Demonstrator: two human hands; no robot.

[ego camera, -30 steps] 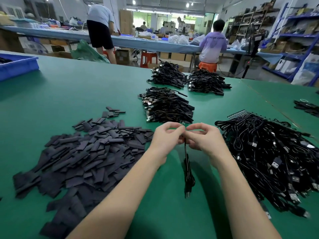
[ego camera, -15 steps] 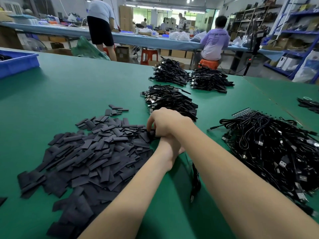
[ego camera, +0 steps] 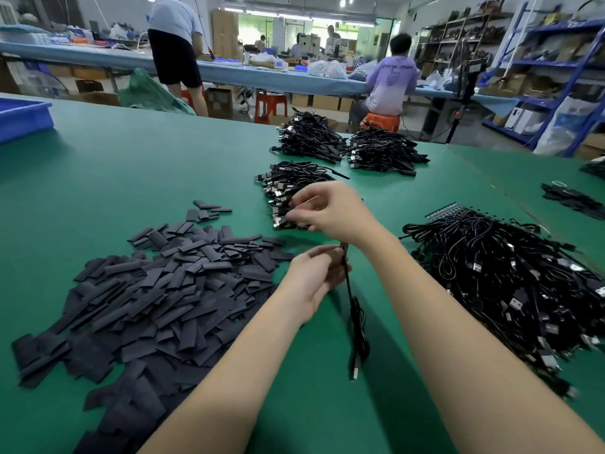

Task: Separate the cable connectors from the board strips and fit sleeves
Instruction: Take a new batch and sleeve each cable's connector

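My left hand [ego camera: 311, 280] grips the upper end of a black cable [ego camera: 355, 309], which hangs down to a plug lying on the green table [ego camera: 131, 165]. Just above it, my right hand [ego camera: 330, 211] hovers with curled fingertips pinching a small dark piece that looks like a sleeve; it is hard to make out against the cable bundle [ego camera: 288, 181] behind. A wide heap of flat black sleeves [ego camera: 170, 290] lies to the left. At the right is a big pile of cables [ego camera: 507, 283] with a board strip [ego camera: 445, 211] at its far edge.
Two more cable bundles [ego camera: 307, 136] [ego camera: 383, 152] sit at the table's far edge. A blue bin [ego camera: 23, 116] stands at the far left. More black parts [ego camera: 573, 198] lie far right. Behind, one person stands and another sits at a long bench.
My right hand reached left across my left wrist into the sleeve heap, then came back up over the middle. My left hand has kept hold of the hanging cable.
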